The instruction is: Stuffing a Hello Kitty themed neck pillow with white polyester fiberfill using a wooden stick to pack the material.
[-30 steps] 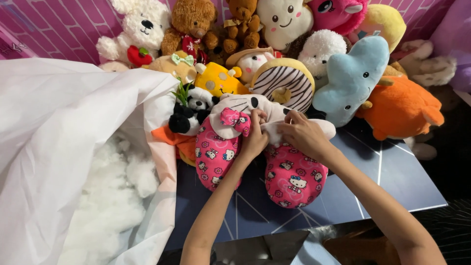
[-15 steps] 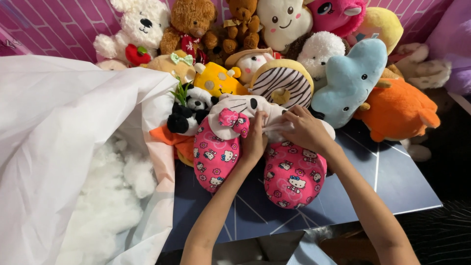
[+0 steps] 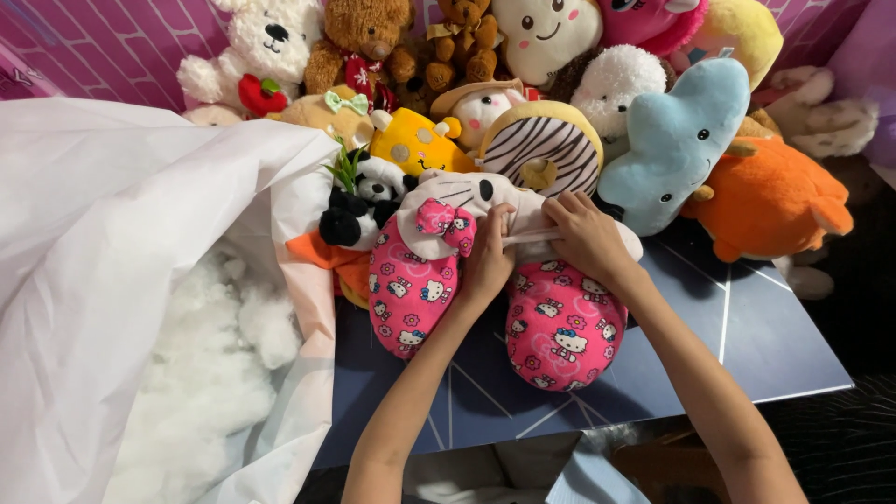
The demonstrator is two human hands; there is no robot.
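Observation:
A pink U-shaped plush neck pillow (image 3: pixel 411 289) with a white cat face and a pink bow lies on the dark blue table (image 3: pixel 747 336). My left hand (image 3: pixel 487 261) pinches the white fabric at the pillow's middle. My right hand (image 3: pixel 583 238) grips the same white part from the right, with a thin white strip stretched between both hands. The pillow's two pink printed ends point toward me.
A big white plastic bag (image 3: pixel 103 243) full of white stuffing (image 3: pixel 205 373) stands at the left. Several plush toys crowd the back: a white bear (image 3: pixel 266 42), a brown bear (image 3: pixel 359 42), a striped donut (image 3: pixel 546 149), a blue plush (image 3: pixel 677 145), an orange plush (image 3: pixel 770 201).
Both hands stay on the pillow's white middle. The right hand has shifted slightly left and closer to the left hand, pulling the white fabric.

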